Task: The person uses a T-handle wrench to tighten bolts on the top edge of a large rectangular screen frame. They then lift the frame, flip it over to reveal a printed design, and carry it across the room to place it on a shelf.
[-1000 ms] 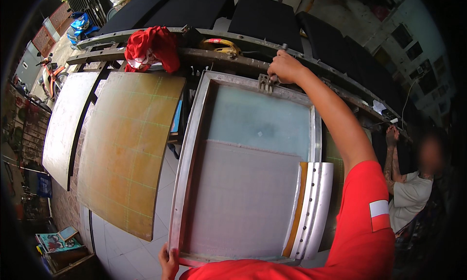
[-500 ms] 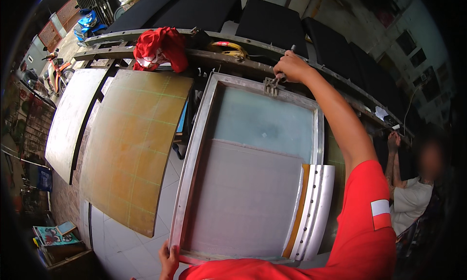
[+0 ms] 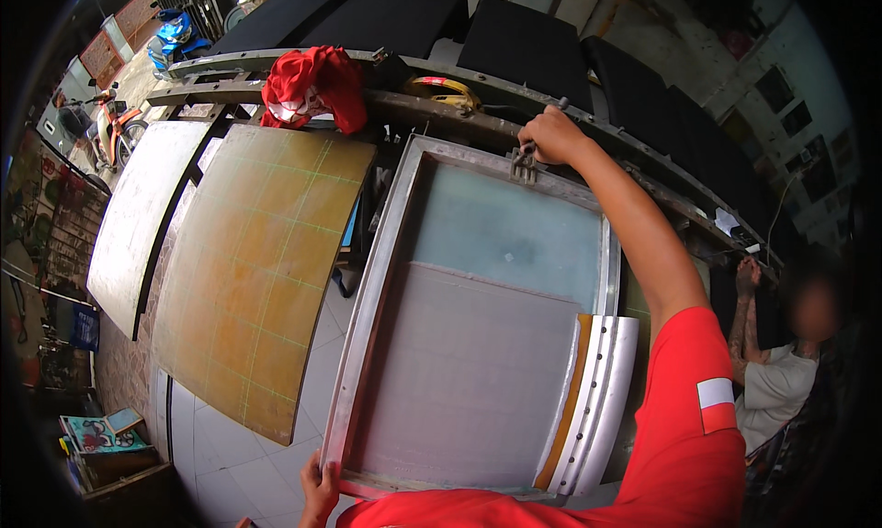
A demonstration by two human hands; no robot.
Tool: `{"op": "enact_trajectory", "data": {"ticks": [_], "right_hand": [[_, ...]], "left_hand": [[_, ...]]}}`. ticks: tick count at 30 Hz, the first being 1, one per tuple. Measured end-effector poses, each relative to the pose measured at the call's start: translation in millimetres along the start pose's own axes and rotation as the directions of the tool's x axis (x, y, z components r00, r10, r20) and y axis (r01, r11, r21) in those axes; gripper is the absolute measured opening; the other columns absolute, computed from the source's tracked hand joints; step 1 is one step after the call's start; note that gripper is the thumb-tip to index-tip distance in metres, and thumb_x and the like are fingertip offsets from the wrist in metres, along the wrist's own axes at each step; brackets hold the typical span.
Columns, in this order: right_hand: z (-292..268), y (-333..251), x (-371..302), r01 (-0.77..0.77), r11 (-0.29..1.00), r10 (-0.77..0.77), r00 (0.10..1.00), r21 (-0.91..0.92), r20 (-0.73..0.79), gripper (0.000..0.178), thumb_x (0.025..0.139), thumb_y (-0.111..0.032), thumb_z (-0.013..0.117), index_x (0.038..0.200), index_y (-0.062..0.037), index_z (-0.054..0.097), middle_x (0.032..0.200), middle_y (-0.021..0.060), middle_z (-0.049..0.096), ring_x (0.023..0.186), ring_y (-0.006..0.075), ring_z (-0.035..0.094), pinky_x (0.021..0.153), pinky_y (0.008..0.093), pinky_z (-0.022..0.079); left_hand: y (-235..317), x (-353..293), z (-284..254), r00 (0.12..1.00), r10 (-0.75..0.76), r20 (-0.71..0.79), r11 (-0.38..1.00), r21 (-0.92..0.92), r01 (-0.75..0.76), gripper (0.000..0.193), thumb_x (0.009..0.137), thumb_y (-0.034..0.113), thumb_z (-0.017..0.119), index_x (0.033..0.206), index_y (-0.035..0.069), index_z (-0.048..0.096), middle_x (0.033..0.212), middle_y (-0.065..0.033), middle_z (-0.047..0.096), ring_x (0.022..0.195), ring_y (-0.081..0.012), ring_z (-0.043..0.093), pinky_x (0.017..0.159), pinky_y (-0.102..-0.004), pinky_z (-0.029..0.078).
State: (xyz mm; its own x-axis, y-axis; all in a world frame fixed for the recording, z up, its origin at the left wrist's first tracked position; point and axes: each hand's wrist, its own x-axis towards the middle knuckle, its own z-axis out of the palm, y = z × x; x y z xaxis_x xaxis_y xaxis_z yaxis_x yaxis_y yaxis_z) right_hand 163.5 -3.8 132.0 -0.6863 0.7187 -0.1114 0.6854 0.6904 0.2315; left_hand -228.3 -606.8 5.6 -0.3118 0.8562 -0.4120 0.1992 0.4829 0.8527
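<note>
Before me lies a screen printing frame (image 3: pixel 371 289) of metal, its mesh pale blue at the far end and greyish nearer. A squeegee (image 3: pixel 602 409) with a silvery holder and amber blade rests at the right part of the mesh, touched by neither hand. At the far rail, my right hand (image 3: pixel 554 135) is closed round the handle of a metal clamp (image 3: pixel 524 166); its grip hides part of the clamp. My left hand (image 3: pixel 319 485) curls its fingers on the frame's near left corner, partly cut off by the lower edge.
Left of the frame lie a yellowish board (image 3: pixel 262 271) with green grid lines and a white board (image 3: pixel 142 220). A red cloth (image 3: pixel 317 87) hangs over the far rail (image 3: pixel 413 110), near a yellow ring (image 3: pixel 446 92). Another person (image 3: pixel 781 386) sits at the right.
My right hand has turned slightly on the clamp handle, staying at the far rail. The whole view has shifted a little to the right. My left hand stays at the frame's corner.
</note>
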Motion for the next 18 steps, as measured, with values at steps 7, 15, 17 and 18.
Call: {"op": "enact_trajectory", "data": {"ticks": [7, 15, 17, 18], "right_hand": [[-11, -24, 35, -0.385, 0.909, 0.416, 0.862, -0.160, 0.290, 0.023, 0.074, -0.019, 0.065, 0.093, -0.0089, 0.074, 0.098, 0.0134, 0.071, 0.098, 0.0296, 0.068, 0.080, 0.0396, 0.054], [-17, -33, 22, -0.306, 0.948, 0.316, 0.940, -0.091, 0.130, 0.026, 0.078, -0.028, 0.073, 0.092, -0.0066, 0.072, 0.096, 0.0145, 0.071, 0.095, 0.0318, 0.068, 0.088, 0.0464, 0.050], [-12, -27, 8, -0.269, 0.963, 0.271, 0.955, -0.031, 0.121, 0.020, 0.080, -0.027, 0.071, 0.087, -0.0083, 0.070, 0.092, 0.0146, 0.068, 0.097, 0.0332, 0.064, 0.091, 0.0476, 0.045], [0, -19, 3, -0.264, 0.965, 0.264, 0.963, -0.015, 0.052, 0.019, 0.078, -0.028, 0.072, 0.086, -0.0102, 0.070, 0.092, 0.0135, 0.068, 0.096, 0.0328, 0.064, 0.092, 0.0477, 0.044]], "left_hand": [[3, -2, 5, 0.998, 0.043, -0.036, 0.999, -0.015, -0.044, 0.032, 0.095, 0.023, 0.052, 0.106, -0.004, 0.063, 0.086, -0.0057, 0.066, 0.078, -0.0121, 0.057, 0.070, -0.0275, 0.046], [14, -5, 7, 0.995, 0.063, -0.077, 0.998, 0.023, -0.062, 0.025, 0.092, 0.010, 0.053, 0.111, -0.003, 0.062, 0.081, -0.0048, 0.063, 0.076, -0.0105, 0.056, 0.069, -0.0273, 0.047], [25, -4, 3, 0.998, 0.023, -0.052, 0.998, 0.057, -0.020, 0.024, 0.092, 0.012, 0.056, 0.111, -0.001, 0.062, 0.076, -0.0041, 0.061, 0.073, -0.0092, 0.054, 0.065, -0.0278, 0.046], [4, -3, 2, 0.999, 0.001, -0.051, 0.997, 0.082, 0.003, 0.025, 0.092, 0.015, 0.057, 0.112, 0.001, 0.062, 0.073, -0.0058, 0.062, 0.068, -0.0109, 0.055, 0.062, -0.0294, 0.046]]}}
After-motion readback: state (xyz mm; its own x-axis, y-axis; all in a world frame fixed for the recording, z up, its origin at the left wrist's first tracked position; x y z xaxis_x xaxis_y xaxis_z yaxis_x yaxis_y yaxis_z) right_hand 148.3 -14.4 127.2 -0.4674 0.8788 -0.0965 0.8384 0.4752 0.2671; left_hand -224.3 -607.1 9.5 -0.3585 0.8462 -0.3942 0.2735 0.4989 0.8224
